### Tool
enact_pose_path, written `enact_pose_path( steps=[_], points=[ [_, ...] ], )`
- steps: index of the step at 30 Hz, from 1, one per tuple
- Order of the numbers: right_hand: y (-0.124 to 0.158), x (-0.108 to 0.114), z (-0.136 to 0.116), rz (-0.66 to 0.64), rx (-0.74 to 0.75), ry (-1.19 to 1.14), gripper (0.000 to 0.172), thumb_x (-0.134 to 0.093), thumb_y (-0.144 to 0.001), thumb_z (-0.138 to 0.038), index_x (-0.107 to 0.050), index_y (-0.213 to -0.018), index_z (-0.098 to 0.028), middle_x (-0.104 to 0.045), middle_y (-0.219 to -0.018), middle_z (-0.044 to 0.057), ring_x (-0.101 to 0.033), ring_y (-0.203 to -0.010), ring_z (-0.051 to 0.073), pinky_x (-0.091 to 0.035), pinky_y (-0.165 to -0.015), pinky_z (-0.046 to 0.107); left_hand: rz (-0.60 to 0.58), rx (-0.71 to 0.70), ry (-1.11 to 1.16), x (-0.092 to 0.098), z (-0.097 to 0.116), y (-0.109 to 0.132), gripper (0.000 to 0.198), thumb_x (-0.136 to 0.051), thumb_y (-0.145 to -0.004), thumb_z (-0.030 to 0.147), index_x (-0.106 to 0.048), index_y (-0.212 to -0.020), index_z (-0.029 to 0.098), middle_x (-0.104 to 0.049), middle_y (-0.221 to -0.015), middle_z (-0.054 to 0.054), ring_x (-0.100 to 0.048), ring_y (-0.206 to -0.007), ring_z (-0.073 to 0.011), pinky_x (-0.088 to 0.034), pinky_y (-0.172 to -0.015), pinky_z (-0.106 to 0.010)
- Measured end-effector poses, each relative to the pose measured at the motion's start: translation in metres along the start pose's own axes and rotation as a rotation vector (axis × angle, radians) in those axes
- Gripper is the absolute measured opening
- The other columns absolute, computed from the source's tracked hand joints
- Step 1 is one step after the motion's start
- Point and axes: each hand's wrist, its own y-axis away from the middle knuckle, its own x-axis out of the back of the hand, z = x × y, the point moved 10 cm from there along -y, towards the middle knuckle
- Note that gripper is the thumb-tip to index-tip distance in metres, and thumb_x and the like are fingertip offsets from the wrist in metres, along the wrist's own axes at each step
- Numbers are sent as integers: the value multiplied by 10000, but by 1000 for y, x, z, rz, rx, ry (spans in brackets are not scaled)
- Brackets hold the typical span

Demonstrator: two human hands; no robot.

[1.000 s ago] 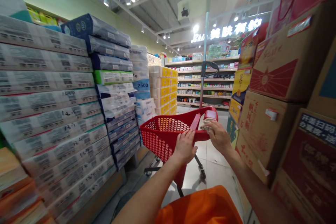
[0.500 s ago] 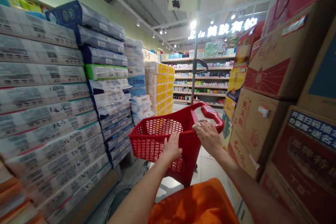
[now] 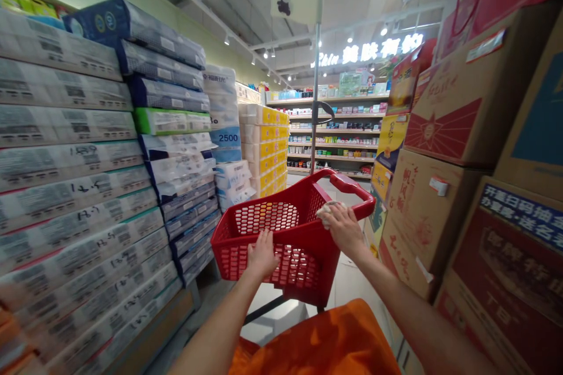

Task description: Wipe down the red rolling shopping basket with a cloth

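A red plastic shopping cart (image 3: 319, 263) with a perforated basket stands before me, its handle toward the right. My left hand (image 3: 263, 256) is at the basket's near rim, fingers bent over the edge and thumb outside; the fingertips are partly hidden. A crumpled whitish cloth (image 3: 324, 212) is under my right hand (image 3: 345, 229), whose fingers press it on the cart's rim just below the handle (image 3: 352, 184).
Tall stacks of packaged paper goods (image 3: 74, 181) line the left, with yellow-sided packs (image 3: 270, 149) farther on. Cardboard cartons (image 3: 433, 205) are piled on the right. Stocked shelves (image 3: 341, 129) stand behind the cart. A pole with a flag (image 3: 297, 4) rises beyond it. Orange fabric (image 3: 325, 340) lies below my arms.
My left hand has shifted left and lower along the basket rim. My right hand and the cloth have moved slightly left and down. The cart's basket end sits a little nearer.
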Motion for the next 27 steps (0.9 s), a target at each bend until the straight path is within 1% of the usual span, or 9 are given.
enact_pose_path(
  steps=[2,4,10,12,15,17,19,25,27],
  points=[
    [-1,6,27,41,-100,46,320,-447,-802,-135,-584,-1079,-215,-529,-1199,92,-366,-1186,267,-219,-992,465,21,30,-30,0,-13,0,710,-419,-696,171,-188,-1367,153,-111,-1465,-91,-91,-1344,-224,-163,-1024,-563],
    [-5,2,33,45,-145,53,292,-448,-804,-143,-595,-1052,-193,-538,-1180,108,-381,-1167,268,-223,-985,460,29,16,-50,-2,-17,0,725,-428,-683,160,-187,-1368,166,-102,-1468,-80,-82,-1345,-224,-165,-1020,-568],
    [-20,-43,-48,-115,77,-120,258,-437,-834,-169,-605,-1012,-250,-586,-1099,48,-458,-1068,211,-250,-965,395,-4,-35,-44,-4,-20,2,734,-448,-678,180,-194,-1366,189,-107,-1468,-63,-88,-1343,-213,-154,-1031,-552],
    [-21,-45,-49,-122,77,-118,252,-440,-832,-171,-606,-1008,-242,-588,-1092,52,-463,-1051,219,-263,-949,398,27,70,-44,0,-45,5,719,-455,-694,197,-197,-1364,162,-108,-1468,-91,-83,-1343,-231,-171,-1031,-538],
    [-20,-38,-26,-69,21,-79,269,-432,-817,-142,-602,-1012,-216,-580,-1101,71,-452,-1056,243,-262,-946,420,102,351,-31,6,-104,18,714,-464,-718,218,-175,-1367,145,-91,-1463,-154,-78,-1338,-287,-209,-1005,-544],
    [-19,-36,-25,-28,2,-73,281,-415,-818,-132,-600,-1019,-200,-572,-1109,88,-439,-1076,252,-257,-957,431,125,416,-10,6,-128,27,721,-473,-726,225,-156,-1371,172,-79,-1462,-170,-80,-1334,-311,-223,-997,-537],
    [-18,-46,-50,-34,20,-103,278,-406,-827,-140,-600,-1019,-190,-573,-1103,100,-441,-1081,253,-263,-963,432,129,382,-1,4,-137,30,725,-479,-727,226,-153,-1373,181,-78,-1460,-178,-85,-1332,-318,-228,-1003,-514],
    [-21,-93,-200,-114,196,-308,298,-450,-840,-186,-548,-1119,-219,-556,-1151,78,-447,-1107,226,-291,-981,399,155,280,-12,4,-146,40,712,-447,-701,164,-181,-1359,124,-133,-1457,-158,-142,-1331,-255,-220,-1036,-444],
    [-23,-95,-223,-104,265,-341,346,-454,-833,-162,-513,-1167,-227,-537,-1187,74,-429,-1140,223,-288,-990,402,161,304,23,3,-158,45,711,-440,-700,167,-173,-1355,96,-146,-1453,-160,-170,-1326,-238,-224,-1039,-433]
  ],
)
